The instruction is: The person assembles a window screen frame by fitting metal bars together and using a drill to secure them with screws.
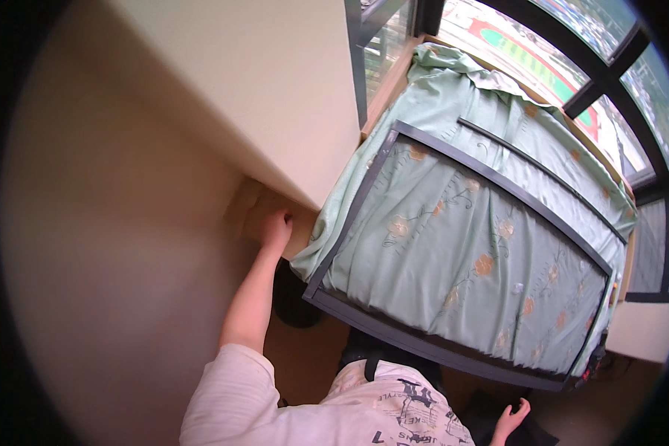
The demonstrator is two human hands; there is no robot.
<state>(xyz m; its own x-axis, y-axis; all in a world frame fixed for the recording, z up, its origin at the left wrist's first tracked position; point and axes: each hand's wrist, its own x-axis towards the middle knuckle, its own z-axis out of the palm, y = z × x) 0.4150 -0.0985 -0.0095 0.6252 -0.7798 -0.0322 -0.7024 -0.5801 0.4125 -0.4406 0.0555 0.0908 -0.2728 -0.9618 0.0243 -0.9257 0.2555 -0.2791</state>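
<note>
My left arm reaches forward along the wall, and my left hand [276, 229] is closed beside a tan, box-like wooden piece [301, 232] in the wall's corner. Its curled fingers hide whatever they may hold. Low on the right, my right hand [511, 420] hangs beside my body, its fingers loosely bent and apart, with nothing in them. In front of me a dark grey rectangular frame with mesh, like a window screen [498, 178], leans on a pale green cloth [442, 93] with orange flowers. A thin dark bar [539, 172] lies across the cloth beyond the screen's upper edge.
A cream wall [260, 89] juts out on the left. Dark-framed windows [609, 74] curve around the far side, with a running track outside far below. A dark round object [296, 301] stands on the brown floor [297, 353] under my left forearm. A white ledge [647, 331] is at right.
</note>
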